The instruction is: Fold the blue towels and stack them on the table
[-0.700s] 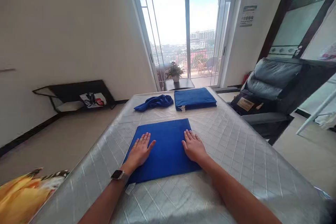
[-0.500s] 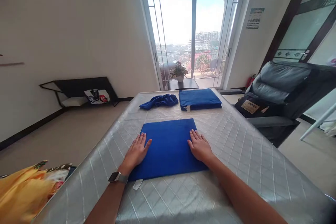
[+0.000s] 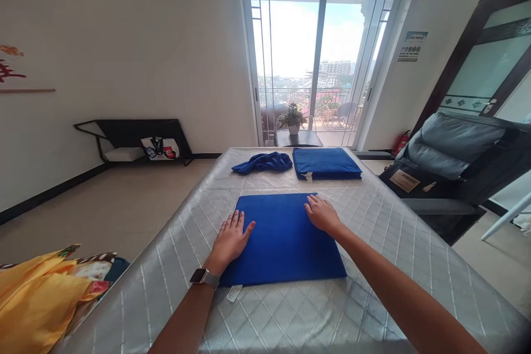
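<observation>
A folded blue cloth (image 3: 284, 240) lies flat on the silver quilted table (image 3: 373, 265) in front of me. My left hand (image 3: 230, 239) rests flat on the cloth's left edge, fingers stretched out; a watch is on that wrist. My right hand (image 3: 322, 213) lies palm down on the cloth's far right corner, fingers spread. Neither hand holds anything. Farther back sit a neat stack of folded blue cloths (image 3: 326, 163) and, to its left, a crumpled blue cloth (image 3: 263, 162).
A yellow patterned fabric (image 3: 41, 296) is at the lower left. A dark reclining chair (image 3: 452, 160) stands right of the table. Beyond the table are a small stand with a potted plant (image 3: 293, 118), glass balcony doors, and a low black shelf (image 3: 133, 141) by the left wall.
My right hand has slid from the cloth's right edge up to its far right corner. The left hand stays flat on the left edge. The view has tilted upward.
</observation>
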Demonstrator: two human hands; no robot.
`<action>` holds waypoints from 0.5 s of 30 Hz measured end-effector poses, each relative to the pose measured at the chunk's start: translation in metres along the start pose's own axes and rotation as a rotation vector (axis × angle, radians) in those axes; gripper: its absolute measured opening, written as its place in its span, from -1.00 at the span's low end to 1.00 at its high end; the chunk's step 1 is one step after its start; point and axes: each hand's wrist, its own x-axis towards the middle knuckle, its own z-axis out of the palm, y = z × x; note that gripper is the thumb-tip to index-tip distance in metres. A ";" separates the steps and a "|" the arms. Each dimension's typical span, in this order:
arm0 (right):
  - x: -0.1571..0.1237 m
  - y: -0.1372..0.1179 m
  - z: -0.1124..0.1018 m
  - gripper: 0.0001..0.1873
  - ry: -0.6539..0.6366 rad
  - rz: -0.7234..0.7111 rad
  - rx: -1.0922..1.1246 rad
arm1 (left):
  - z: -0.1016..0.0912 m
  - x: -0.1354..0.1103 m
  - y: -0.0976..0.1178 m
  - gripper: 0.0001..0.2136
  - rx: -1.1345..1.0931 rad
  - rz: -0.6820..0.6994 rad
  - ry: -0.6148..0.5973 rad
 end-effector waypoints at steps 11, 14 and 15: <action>0.036 0.018 0.040 -0.28 -0.019 0.068 0.058 | -0.005 -0.001 -0.010 -0.20 -0.069 -0.028 -0.009; 0.033 0.018 0.038 -0.29 -0.014 0.072 0.091 | -0.020 -0.003 -0.004 -0.21 -0.062 -0.040 0.024; 0.033 0.018 0.037 -0.30 -0.012 0.071 0.105 | -0.027 -0.004 0.002 -0.22 -0.064 -0.029 0.040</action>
